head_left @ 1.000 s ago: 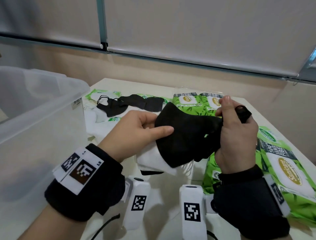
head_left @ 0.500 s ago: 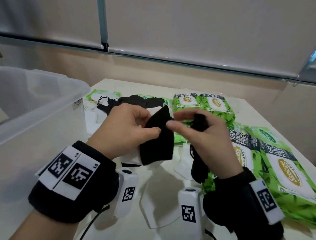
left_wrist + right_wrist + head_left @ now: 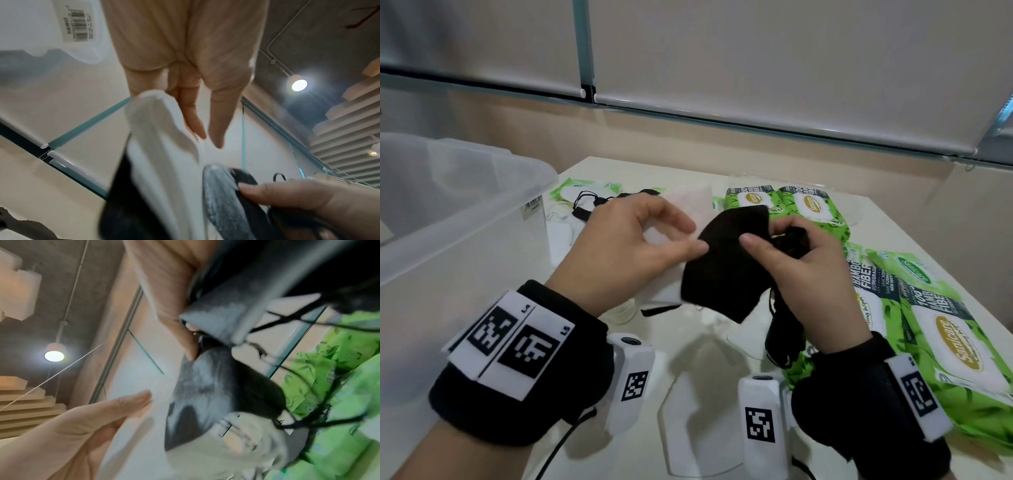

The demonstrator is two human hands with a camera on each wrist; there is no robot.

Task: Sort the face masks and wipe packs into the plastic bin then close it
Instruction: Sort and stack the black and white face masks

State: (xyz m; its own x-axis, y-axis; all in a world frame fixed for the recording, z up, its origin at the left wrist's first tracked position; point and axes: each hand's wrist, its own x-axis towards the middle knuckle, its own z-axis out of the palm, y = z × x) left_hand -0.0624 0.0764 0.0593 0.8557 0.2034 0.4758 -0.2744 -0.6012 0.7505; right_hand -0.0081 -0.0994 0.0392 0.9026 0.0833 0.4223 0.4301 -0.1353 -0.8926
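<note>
Between my hands, over the table, is a black face mask (image 3: pixel 722 274). My left hand (image 3: pixel 688 233) pinches a white mask (image 3: pixel 664 291) that lies behind the black one, thumb tip at the black mask's left edge. My right hand (image 3: pixel 760 236) grips the black mask, thumb on its front. A second black mask (image 3: pixel 784 329) hangs from that palm by its loops. In the left wrist view the white mask (image 3: pixel 160 146) lies against my straight fingers, beside the black mask (image 3: pixel 226 203). The clear plastic bin (image 3: pixel 465 212) stands open at the left.
Green wipe packs (image 3: pixel 955 342) lie along the table's right side, two more (image 3: pixel 804 205) at the back. Loose black and white masks (image 3: pixel 592 202) sit behind my left hand beside the bin. Flat clear wrappers (image 3: pixel 698 428) lie near the front edge.
The black mask, stretched between both hands a second ago, was folded narrow in my left hand. Now it is spread again under my right thumb. Both hands shifted slightly right.
</note>
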